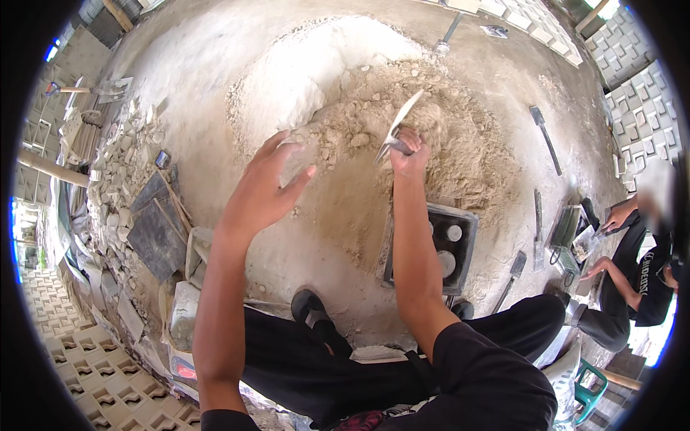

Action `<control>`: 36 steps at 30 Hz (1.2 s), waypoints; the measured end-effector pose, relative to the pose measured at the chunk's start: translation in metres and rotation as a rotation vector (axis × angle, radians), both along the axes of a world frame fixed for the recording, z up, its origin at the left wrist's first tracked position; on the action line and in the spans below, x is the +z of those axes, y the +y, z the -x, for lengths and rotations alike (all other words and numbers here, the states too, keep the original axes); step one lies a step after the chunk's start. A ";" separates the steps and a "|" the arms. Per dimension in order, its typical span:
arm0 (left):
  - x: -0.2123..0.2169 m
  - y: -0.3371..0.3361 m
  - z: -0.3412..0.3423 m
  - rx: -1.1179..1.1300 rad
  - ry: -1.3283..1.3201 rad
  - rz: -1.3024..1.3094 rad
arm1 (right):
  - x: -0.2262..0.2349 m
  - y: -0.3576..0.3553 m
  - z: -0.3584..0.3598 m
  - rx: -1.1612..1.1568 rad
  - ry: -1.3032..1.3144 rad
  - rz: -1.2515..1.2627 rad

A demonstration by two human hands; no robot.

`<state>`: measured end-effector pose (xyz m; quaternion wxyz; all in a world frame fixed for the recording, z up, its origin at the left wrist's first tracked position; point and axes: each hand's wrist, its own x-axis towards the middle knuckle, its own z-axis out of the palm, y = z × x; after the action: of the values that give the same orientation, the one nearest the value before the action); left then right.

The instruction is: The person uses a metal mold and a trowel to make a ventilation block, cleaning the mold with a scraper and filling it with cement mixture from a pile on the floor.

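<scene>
My right hand is closed round the handle of a trowel, whose pale blade shows nearly edge-on above the sand. Under it lies a heap of brown sandy mix, joined to a bright white powder heap. My left hand hovers beside the heap's near left side, fingers apart and thumb out, with nothing seen in it. Partly behind my right forearm stands a dark rectangular mould with round pale pieces inside.
Broken pale rubble and dark boards lie at left. A shovel rests at the far side; a dark long-handled tool lies at right. Another person works at far right beside a mould. Patterned blocks are stacked around.
</scene>
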<state>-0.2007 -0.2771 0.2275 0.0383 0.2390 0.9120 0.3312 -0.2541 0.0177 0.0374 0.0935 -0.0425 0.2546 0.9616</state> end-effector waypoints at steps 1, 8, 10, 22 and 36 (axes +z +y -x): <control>0.000 -0.001 0.002 -0.008 0.000 -0.019 | 0.011 -0.013 -0.008 0.071 0.024 -0.079; -0.008 0.004 0.013 0.026 0.045 0.044 | -0.048 -0.171 -0.051 0.541 -0.760 -0.945; -0.006 0.005 0.009 0.020 0.031 0.052 | -0.073 -0.192 -0.039 0.500 -0.895 -1.214; 0.015 0.002 -0.016 -0.027 -0.003 0.069 | -0.067 -0.104 0.152 0.057 -1.069 -0.681; 0.009 0.005 0.005 -0.072 -0.046 0.088 | 0.012 -0.066 -0.009 0.092 -0.190 -0.294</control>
<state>-0.2055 -0.2726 0.2361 0.0816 0.2618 0.9155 0.2945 -0.2454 -0.0484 0.0493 0.0783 -0.1306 0.0991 0.9834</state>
